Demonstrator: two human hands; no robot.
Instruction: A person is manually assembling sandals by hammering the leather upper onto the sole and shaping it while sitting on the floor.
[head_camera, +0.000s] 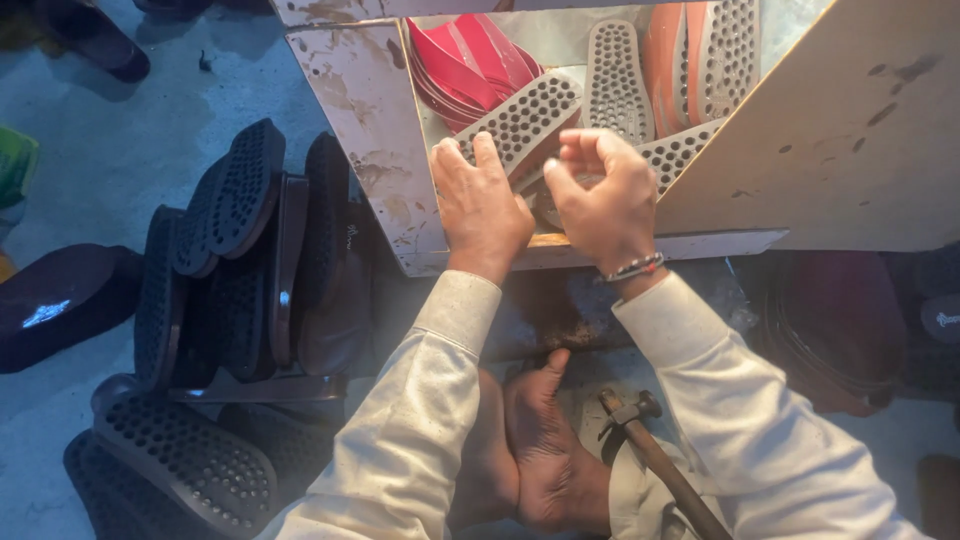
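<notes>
Single head-worn camera, looking steeply down from close range onto both hands (545, 195) and the floor (110, 150) beyond.

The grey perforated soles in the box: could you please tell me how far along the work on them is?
Done: apparently the black perforated soles stacked beside the box. In hand: both the left hand and right hand rest on the grey perforated soles. Left: grey and red soles remain inside; the hammer lies unused.

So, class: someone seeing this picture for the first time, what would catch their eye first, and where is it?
Two hands meet at the centre: the left hand lies flat on a grey studded shoe sole, the right hand curled beside it. Behind them, red soles stand out brightly in the worn box. Black studded soles are heaped at the left, and a hammer lies below by a bare foot.
</notes>
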